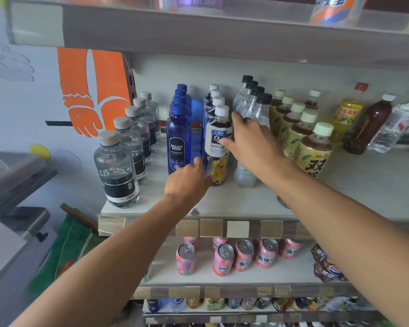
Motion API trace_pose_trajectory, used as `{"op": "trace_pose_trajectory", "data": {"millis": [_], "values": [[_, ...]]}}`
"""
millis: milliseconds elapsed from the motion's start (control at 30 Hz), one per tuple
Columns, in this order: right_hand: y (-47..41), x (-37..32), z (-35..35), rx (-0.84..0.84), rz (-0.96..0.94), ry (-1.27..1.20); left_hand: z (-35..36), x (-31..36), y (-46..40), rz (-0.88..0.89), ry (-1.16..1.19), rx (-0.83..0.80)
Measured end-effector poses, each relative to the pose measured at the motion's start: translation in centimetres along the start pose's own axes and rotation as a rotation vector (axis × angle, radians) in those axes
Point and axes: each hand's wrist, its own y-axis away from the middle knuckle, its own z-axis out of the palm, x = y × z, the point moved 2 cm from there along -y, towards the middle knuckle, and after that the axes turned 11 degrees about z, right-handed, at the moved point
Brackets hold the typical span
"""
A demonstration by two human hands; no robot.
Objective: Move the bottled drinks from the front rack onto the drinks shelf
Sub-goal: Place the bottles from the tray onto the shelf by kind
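On the drinks shelf point(257, 204), bottles stand in single-file rows by brand. Left hand point(187, 182) holds the base of the Suntory bottle point(219, 140) at the front of its row, grip narrow around it. Right hand point(250, 142) rests against the label side, fingers extended, grip wide, probably steadying the bottle upright in line between the blue soda row point(178, 138) and the black-capped row point(253, 102).

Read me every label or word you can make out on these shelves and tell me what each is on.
"BOLSA SODA": front blue bottle.
"SUNTORY": white-capped bottle that the right hand touches.
"MIRIN", roughly: front pink can.
Chinese characters on the tea bottles: not transcribed.
Bottom-shelf labels: blurred.
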Motion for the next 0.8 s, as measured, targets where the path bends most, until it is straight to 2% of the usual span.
{"op": "trace_pose_trajectory", "data": {"millis": [167,500,800], "values": [[-0.7,-0.6,0.4,-0.061,-0.022,-0.028,0.6,-0.3,-0.4,-0.003,-0.013,-0.002],[-1.2,-0.5,0.4,-0.06,-0.037,-0.008,1.5,-0.6,-1.2,0.047,-0.077,-0.008],[-1.3,-0.9,0.6,-0.066,-0.022,-0.015,1.5,-0.3,-1.3,0.018,-0.084,-0.014]]}}
